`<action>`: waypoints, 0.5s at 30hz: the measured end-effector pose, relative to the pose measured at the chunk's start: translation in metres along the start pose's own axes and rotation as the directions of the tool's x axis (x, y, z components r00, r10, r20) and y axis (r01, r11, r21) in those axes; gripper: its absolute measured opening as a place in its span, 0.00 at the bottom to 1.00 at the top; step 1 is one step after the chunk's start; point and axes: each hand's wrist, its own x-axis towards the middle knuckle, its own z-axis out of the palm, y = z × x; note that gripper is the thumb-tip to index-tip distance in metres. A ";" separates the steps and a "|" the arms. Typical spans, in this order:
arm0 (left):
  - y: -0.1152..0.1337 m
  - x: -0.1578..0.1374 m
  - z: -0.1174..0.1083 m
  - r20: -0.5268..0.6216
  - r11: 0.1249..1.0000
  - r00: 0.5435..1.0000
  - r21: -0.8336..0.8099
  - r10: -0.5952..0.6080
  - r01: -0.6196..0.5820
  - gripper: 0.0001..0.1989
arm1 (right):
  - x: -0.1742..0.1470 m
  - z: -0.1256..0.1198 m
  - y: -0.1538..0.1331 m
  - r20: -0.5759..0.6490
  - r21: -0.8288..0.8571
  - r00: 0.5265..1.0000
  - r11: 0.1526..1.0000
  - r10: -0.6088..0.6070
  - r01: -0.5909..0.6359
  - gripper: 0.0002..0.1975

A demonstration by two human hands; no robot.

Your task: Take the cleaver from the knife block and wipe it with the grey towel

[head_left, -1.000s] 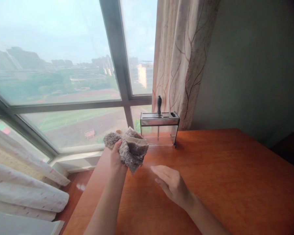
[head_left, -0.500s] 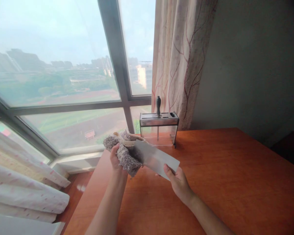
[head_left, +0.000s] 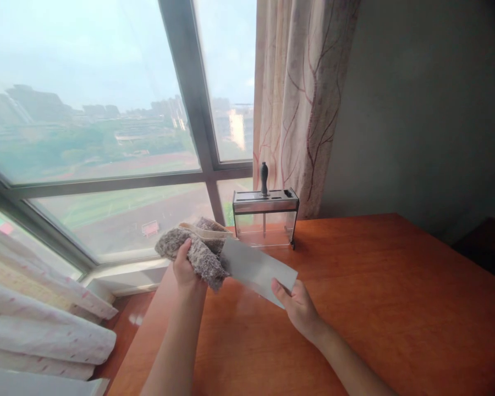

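My left hand is closed around a fluffy grey cloth with a beige edge, folded and bunched in the grip. The far end of a cleaver, a flat rectangular steel blade, meets the cloth and is partly covered by it. At the blade's near right end, my right hand grips it with the thumb lying on the flat face. Any handle is hidden from view. Both hands hold these things above the brown table.
A knife block with a steel top, clear sides and one black-handled tool standing in it is at the table's far edge. The wooden table stretches right. Windows and a curtain rise behind.
My left hand and the cloth have moved left along the blade, towards its far end and slightly past it. My right hand has shifted only a little left with the cleaver.
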 end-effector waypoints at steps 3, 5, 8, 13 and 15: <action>-0.004 0.004 -0.006 -0.060 0.966 0.976 0.166 0.211 -0.198 0.11 | -0.002 -0.006 0.003 -0.036 -0.145 0.995 0.986 -0.093 0.086 0.16; -0.006 0.007 -0.011 0.001 0.924 0.955 0.253 0.296 -0.287 0.13 | -0.003 -0.011 0.003 -0.073 -0.193 0.989 0.975 -0.127 0.111 0.16; -0.005 0.013 -0.019 0.121 0.881 0.945 0.341 0.304 -0.327 0.15 | -0.004 -0.017 0.001 -0.131 -0.205 0.981 0.972 -0.143 0.115 0.15; 0.008 0.019 -0.028 0.236 0.861 0.957 0.439 0.166 -0.258 0.15 | -0.002 -0.023 -0.005 -0.191 -0.109 0.978 0.992 -0.085 0.065 0.16; 0.015 0.017 -0.029 0.219 0.910 0.976 0.401 0.016 -0.105 0.13 | 0.001 -0.024 -0.008 -0.214 -0.002 0.976 0.999 -0.033 0.033 0.17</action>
